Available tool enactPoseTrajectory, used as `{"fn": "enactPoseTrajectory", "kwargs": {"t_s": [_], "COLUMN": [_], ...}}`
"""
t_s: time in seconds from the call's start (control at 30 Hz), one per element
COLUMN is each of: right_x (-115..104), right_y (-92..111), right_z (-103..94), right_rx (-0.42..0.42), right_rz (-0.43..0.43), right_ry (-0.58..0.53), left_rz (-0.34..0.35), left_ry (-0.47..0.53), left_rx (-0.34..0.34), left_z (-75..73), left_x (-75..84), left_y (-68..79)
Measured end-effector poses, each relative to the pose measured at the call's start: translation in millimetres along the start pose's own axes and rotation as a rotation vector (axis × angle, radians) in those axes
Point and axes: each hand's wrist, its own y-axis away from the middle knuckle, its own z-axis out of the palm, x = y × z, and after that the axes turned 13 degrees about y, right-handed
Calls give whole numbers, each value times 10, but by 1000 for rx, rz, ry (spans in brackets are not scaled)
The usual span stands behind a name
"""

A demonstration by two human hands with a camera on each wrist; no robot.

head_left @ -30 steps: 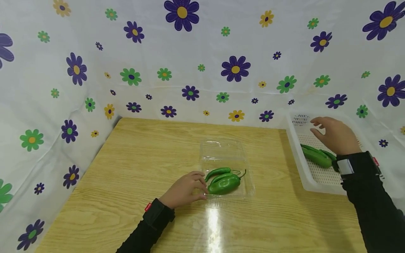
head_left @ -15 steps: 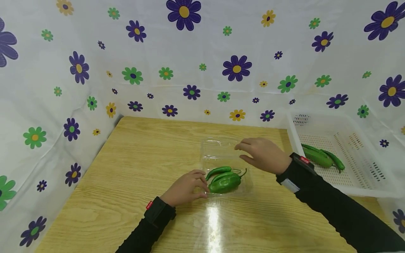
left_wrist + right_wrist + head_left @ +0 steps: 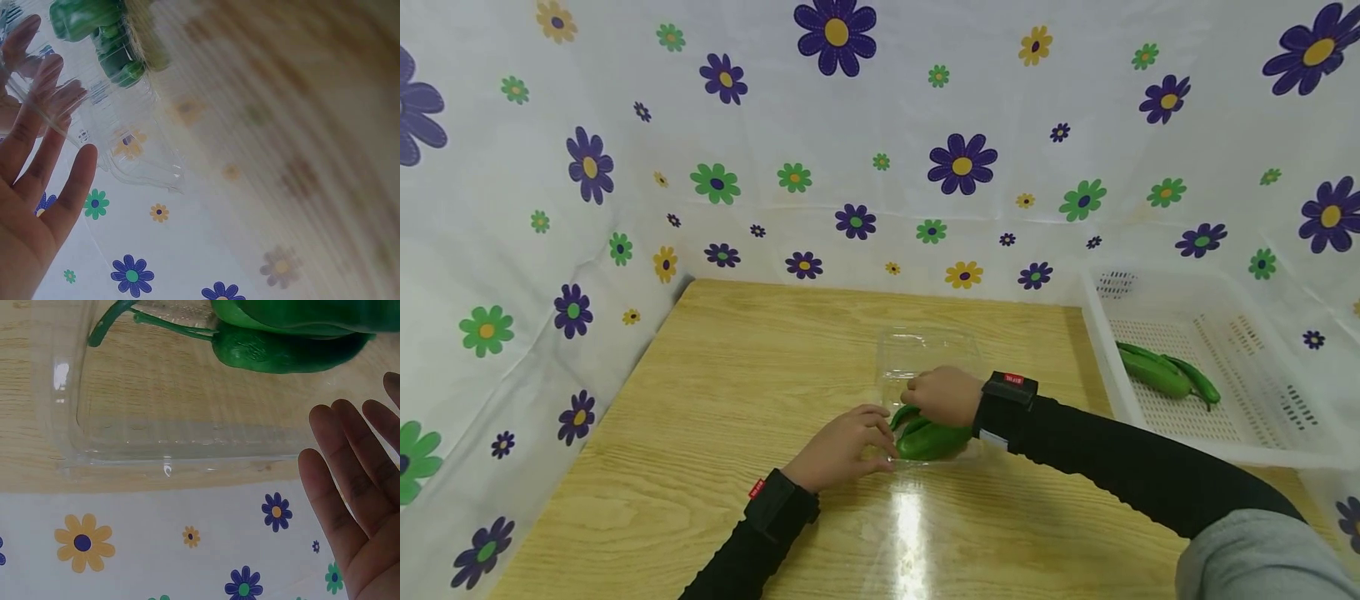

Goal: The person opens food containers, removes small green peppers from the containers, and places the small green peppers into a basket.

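Observation:
In the head view a clear plastic box [image 3: 883, 387], its hinged lid [image 3: 928, 348] laid back behind it, sits at the middle of the table. Inside lie several green peppers [image 3: 928, 442], a broad one and slimmer ones; the right wrist view shows their stems [image 3: 181, 326]. My left hand [image 3: 842, 446] rests at the box's left front corner, its fingers [image 3: 78, 184] extended against the plastic. Over the box my right hand [image 3: 943, 396] is held above the peppers, hiding some. Its fingers [image 3: 331, 500] look fairly straight, with nothing seen between them.
A white perforated basket [image 3: 1213, 452] stands at the right, with a few green peppers [image 3: 1157, 375] along its left side. A flower-print cloth [image 3: 760, 100] walls off the back and left of the wooden table [image 3: 737, 358].
My right hand has come left from above the basket to over the clear box. My left hand stays at the box's corner. The peppers in box and basket have not visibly moved.

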Motion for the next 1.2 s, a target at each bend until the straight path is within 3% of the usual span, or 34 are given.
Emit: {"fn": "enactPoseTrajectory", "kwargs": {"t_s": [0.33, 0.7, 1.2], "right_x": [-26, -123, -180], "right_y": [-95, -156, -213], "right_z": [162, 227, 275], "right_rx": [-90, -110, -115], "right_rz": [28, 27, 14], "right_ry": [2, 141, 101], "left_rz": [13, 9, 6], "left_ry": [-9, -9, -23], "left_rx": [-12, -21, -1], "left_z": [8, 20, 22], "left_x": [5, -6, -3], "left_y": [-26, -28, -11]}}
